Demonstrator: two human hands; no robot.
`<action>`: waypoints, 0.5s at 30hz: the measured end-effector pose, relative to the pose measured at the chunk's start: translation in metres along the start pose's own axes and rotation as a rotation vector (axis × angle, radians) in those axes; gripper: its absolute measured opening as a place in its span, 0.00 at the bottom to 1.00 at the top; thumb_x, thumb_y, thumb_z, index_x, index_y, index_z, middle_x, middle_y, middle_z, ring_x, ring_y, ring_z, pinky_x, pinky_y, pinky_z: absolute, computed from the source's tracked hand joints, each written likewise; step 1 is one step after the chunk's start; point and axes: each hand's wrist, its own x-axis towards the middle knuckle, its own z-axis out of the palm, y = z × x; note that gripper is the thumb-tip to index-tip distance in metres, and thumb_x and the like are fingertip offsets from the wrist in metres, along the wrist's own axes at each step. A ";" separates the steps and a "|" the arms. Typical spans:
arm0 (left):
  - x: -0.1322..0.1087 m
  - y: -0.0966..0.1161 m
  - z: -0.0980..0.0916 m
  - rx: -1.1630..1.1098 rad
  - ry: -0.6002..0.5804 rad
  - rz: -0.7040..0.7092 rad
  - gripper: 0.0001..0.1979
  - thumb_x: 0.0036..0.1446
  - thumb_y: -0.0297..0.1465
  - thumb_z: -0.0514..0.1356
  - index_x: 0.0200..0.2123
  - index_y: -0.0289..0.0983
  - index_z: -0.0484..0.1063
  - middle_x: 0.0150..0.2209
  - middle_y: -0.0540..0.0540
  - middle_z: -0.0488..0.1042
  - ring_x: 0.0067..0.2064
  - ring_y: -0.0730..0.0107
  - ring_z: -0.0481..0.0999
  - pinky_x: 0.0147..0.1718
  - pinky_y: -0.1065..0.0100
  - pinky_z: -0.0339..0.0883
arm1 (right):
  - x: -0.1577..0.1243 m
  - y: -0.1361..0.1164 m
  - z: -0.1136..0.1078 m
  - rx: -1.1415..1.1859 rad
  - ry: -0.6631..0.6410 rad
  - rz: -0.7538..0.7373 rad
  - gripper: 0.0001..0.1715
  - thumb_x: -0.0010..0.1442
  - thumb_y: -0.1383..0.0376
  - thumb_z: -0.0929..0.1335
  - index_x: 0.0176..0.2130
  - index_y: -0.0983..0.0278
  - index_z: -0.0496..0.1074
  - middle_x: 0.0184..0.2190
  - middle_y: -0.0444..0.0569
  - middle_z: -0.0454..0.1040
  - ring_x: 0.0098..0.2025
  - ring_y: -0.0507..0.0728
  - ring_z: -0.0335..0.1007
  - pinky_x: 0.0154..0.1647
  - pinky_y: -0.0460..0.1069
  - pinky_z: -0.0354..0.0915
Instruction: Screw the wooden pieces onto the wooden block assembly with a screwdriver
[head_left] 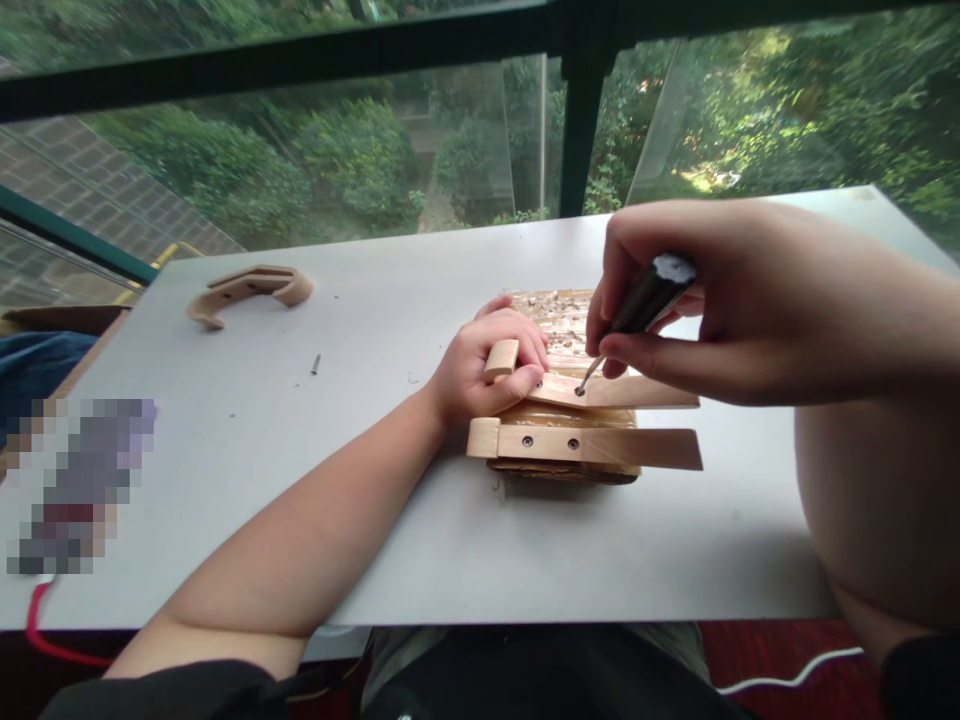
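Observation:
In my right hand point(675, 300) is a screwdriver point(649, 295) with a dark handle, pinched between thumb and fingers. Its tip meets a screw hole in the upper wooden hook point(626, 392), which lies across a rough, glossy wooden board point(566, 310). My left hand point(491, 365) is closed around that hook's curled left end, its thumb on the strip and its fingers reaching onto the board. Nearer to me, a second wooden hook point(615, 447) lies parallel across the board, with two screws point(573, 444) seated in it. Both hooks' straight ends stick out past the board's right side.
A third wooden hook point(251, 292) lies at the table's far left. A loose screw point(316, 364) rests on the white table point(337, 500), left of my left hand. A pixelated object point(86, 490) with a red cord point(37, 625) is at the left edge. Windows stand behind.

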 end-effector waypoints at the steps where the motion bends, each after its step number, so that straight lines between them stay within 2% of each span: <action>1: 0.000 0.000 0.000 -0.001 0.009 0.006 0.20 0.59 0.48 0.69 0.25 0.38 0.77 0.35 0.48 0.86 0.46 0.70 0.85 0.87 0.55 0.54 | 0.000 -0.001 -0.001 -0.030 0.008 -0.010 0.12 0.60 0.59 0.74 0.38 0.62 0.72 0.33 0.47 0.78 0.30 0.48 0.66 0.27 0.49 0.58; 8: 0.001 -0.004 0.002 -0.010 0.020 0.042 0.20 0.60 0.47 0.68 0.25 0.38 0.76 0.35 0.47 0.86 0.47 0.71 0.85 0.81 0.57 0.65 | 0.002 -0.002 -0.003 -0.128 0.004 -0.081 0.09 0.63 0.58 0.70 0.38 0.61 0.72 0.33 0.47 0.77 0.31 0.47 0.68 0.27 0.51 0.61; 11: 0.001 -0.006 0.003 -0.016 0.025 0.065 0.20 0.59 0.46 0.69 0.25 0.37 0.76 0.35 0.48 0.86 0.46 0.71 0.85 0.81 0.59 0.64 | 0.001 0.000 -0.002 -0.095 0.009 -0.081 0.10 0.62 0.57 0.72 0.38 0.61 0.72 0.33 0.45 0.77 0.31 0.46 0.69 0.26 0.51 0.62; 15: 0.001 -0.006 0.003 -0.029 0.023 0.080 0.16 0.59 0.42 0.69 0.26 0.38 0.77 0.35 0.49 0.86 0.46 0.74 0.85 0.83 0.61 0.58 | 0.000 0.002 -0.002 -0.076 0.008 -0.095 0.11 0.62 0.58 0.72 0.39 0.62 0.73 0.33 0.44 0.77 0.31 0.45 0.69 0.27 0.50 0.63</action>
